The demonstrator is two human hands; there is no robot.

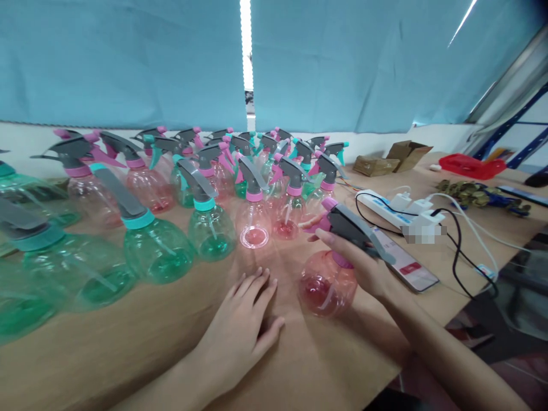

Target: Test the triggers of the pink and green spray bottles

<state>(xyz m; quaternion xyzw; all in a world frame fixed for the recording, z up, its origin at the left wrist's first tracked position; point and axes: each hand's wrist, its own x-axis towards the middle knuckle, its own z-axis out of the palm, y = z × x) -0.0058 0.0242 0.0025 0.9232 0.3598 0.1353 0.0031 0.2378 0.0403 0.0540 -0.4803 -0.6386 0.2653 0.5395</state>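
Right hand clamps the grey-and-pink trigger head of a clear pink plastic spray bottle standing near the wooden table's front edge, apparently being seated, while left hand rests flat, fingers spread.

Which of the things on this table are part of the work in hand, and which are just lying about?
In hand:
pink bottle, held by right hand
left hand flat on table
standing bottles

Lying about:
power strip
phone
boxes
red tray
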